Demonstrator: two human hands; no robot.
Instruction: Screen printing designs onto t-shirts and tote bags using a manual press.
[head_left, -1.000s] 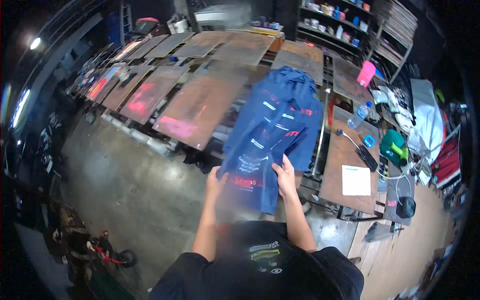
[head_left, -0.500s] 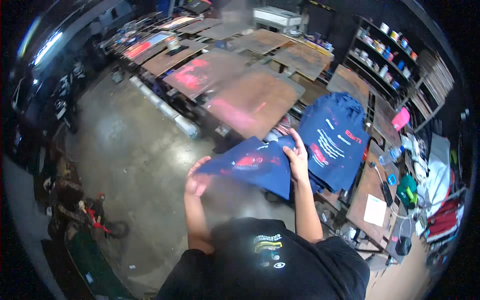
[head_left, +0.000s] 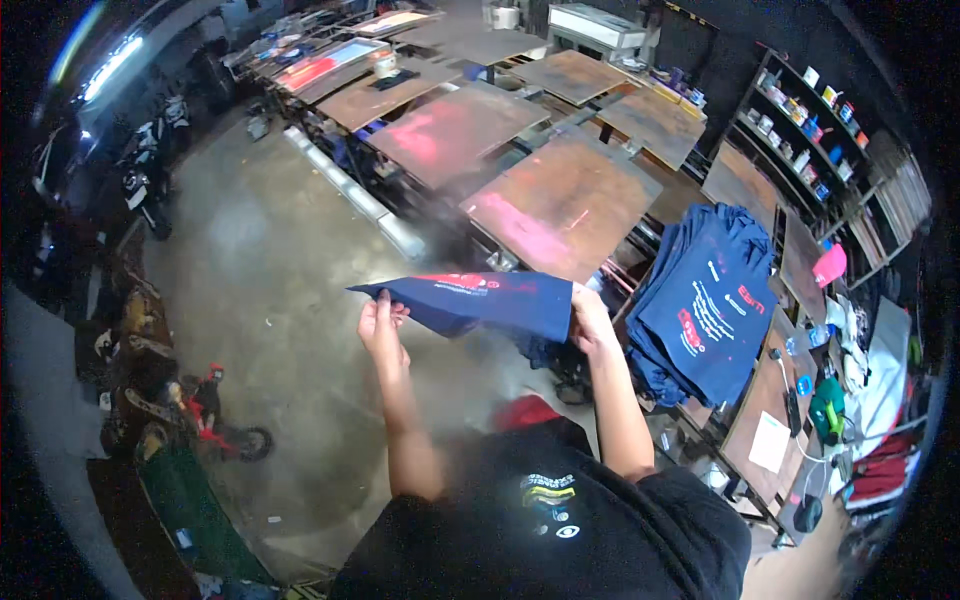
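Observation:
A navy printed fabric piece (head_left: 480, 305), with red and white print, is held stretched sideways in front of me at both ends. My left hand (head_left: 383, 325) grips its left end, thumb and fingers pressed on the pointed corner. My right hand (head_left: 590, 322) is closed on its right edge. Just beyond my right hand lies a stack of navy printed fabric pieces (head_left: 705, 300) on the rack of boards, its top piece showing white and red print.
Stained flat boards (head_left: 555, 200) stand in rows ahead. A shelf of bottles (head_left: 800, 130) and leaning screens are at back right. A side table with paper (head_left: 768, 440), cables and a bottle is at right. Concrete floor (head_left: 230, 310) is at left, with a small red-and-black bike (head_left: 215, 425).
I have lifted one piece off the stack and moved it left, raising it until it is held nearly flat between both hands. The view has turned left.

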